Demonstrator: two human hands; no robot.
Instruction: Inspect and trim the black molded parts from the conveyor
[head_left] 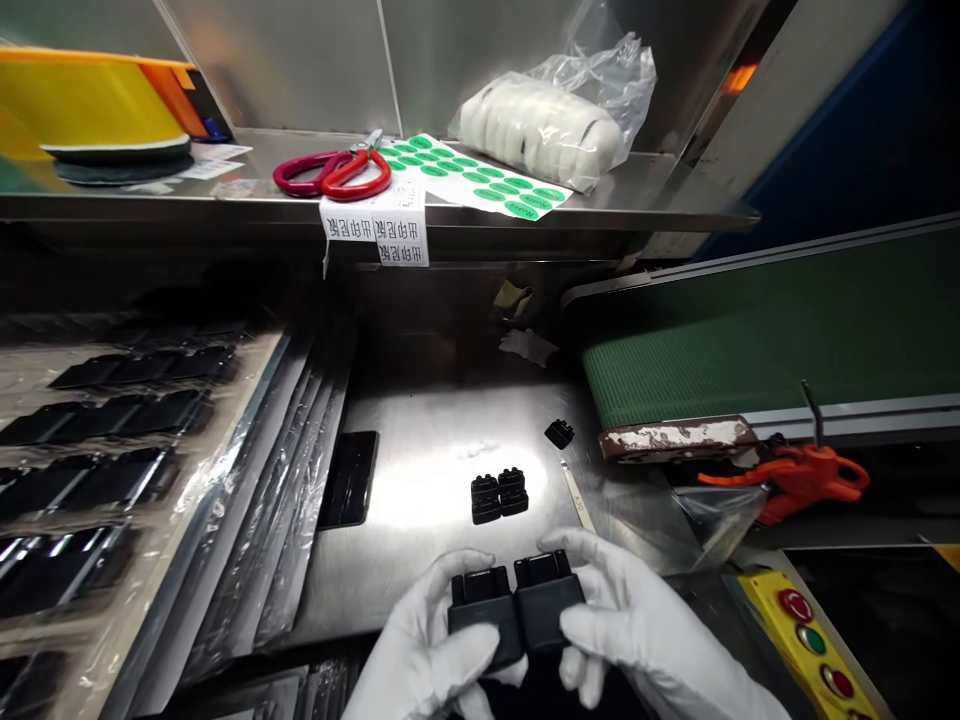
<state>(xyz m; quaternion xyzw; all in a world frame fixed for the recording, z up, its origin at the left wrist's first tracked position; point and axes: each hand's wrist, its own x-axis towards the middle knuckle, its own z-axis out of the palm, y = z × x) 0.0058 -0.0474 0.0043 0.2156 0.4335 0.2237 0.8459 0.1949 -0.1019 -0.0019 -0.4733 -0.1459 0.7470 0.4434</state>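
Observation:
Both hands wear white gloves and are low in the middle of the view. My left hand [429,650] grips a black plastic housing [482,610]. My right hand [626,625] grips a second black housing [550,600], held side by side against the first. Just beyond them, two small black connector parts [499,495] sit together on the steel bench [420,470]. A third small black part [559,433] lies farther back to the right.
Clear trays of black parts [112,460] are stacked at the left, with a dark phone [349,478] beside them. A green conveyor belt [750,340] runs at the right, above orange pliers [802,478] and a yellow button box [810,640]. The shelf holds red scissors [334,172], green stickers [480,178] and a bag of white pieces [544,125].

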